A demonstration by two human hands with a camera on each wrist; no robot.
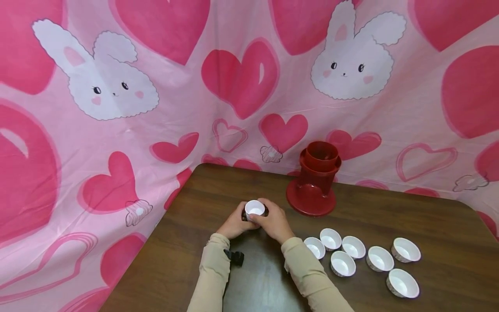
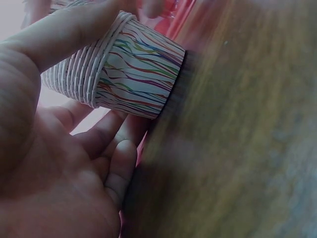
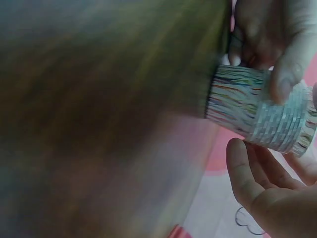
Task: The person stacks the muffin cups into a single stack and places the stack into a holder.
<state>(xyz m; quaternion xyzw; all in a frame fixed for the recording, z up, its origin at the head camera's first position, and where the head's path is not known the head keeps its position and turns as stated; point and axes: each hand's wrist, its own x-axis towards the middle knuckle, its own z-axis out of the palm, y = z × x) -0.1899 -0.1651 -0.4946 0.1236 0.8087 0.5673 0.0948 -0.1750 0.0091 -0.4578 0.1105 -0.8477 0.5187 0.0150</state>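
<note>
Cup stack (image 2: 141, 69): nested paper cups, white with wavy multicolour stripes, between both hands over the left-centre part of the brown wood-look table (image 1: 218, 182). Mouths up in the head view, white inside. Rims (image 2: 89, 74) sit tight in a row; right wrist view shows the top cup (image 1: 255, 207) standing a bit proud, a band of its stripes visible above the rims. Base end is right at the table surface; can't tell if it's touching.

Left hand (image 1: 234, 222): gripping the stack from the left, thumb across the rims, fingers behind and below. Right hand (image 1: 277, 222): gripping from the right, thumb on the near side, fingers round the far side. Exact fingertip contact on the right: can't tell, view is partly cut off.

Seven loose cups (image 1: 343, 264), white inside, mouths up, spread right of the right forearm. Nearest one is just beside the beige right sleeve (image 1: 312, 277).

Red stand (image 1: 312, 201), round base with tube and open top, at the back of the table, beyond the right hand. Black device (image 1: 235, 258) on the left wrist, by the left sleeve (image 1: 212, 268). Pink cloth (image 1: 187, 99) behind, printed with hearts and two white rabbits.
</note>
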